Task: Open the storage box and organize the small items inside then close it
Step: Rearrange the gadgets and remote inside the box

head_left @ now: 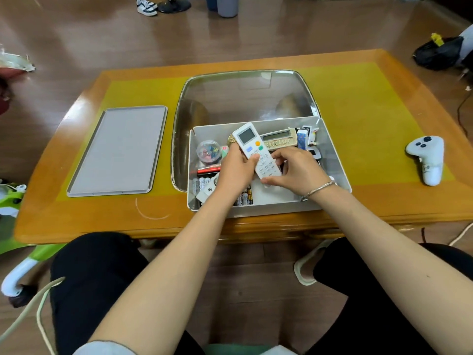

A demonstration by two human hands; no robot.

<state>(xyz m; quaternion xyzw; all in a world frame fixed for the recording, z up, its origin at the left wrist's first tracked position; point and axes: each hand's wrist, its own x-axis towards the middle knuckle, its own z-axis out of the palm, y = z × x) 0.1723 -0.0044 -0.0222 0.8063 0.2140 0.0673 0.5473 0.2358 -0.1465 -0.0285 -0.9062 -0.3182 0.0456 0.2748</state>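
Left hand (236,169): fingers curled round the left edge of the remote (256,151), thumb on its keypad; holding it above the box (335,160).

Right hand (294,167): fingers curled at the remote's lower right edge, thumb under its near end; shares the hold. Bracelet on the wrist.

Remote: white, screen end tilted up and away, raised over the box contents, not resting flat.

Box: white, open, at the table's near edge, just in front of a clear lid (245,98) that stands behind it.

Contents, left part: round tub of clips (208,151), red pen (207,171), batteries (201,183) lying side by side; more batteries (244,198) under the left wrist.

Contents, far side: beige remote (280,139), small patterned pieces (305,135) in the right corner.

Outside: grey tray (120,149) to the left; white controller (427,157) well to the right.

Risks, as judged:
- Remote set down across the batteries would sit proud and could foul the lid at closing.
- The left wrist, lowering, may scatter the loose batteries or tip the tub.
- Thumb on the keypad may press buttons.
- The box at the table edge could slide off under a pull toward the person.
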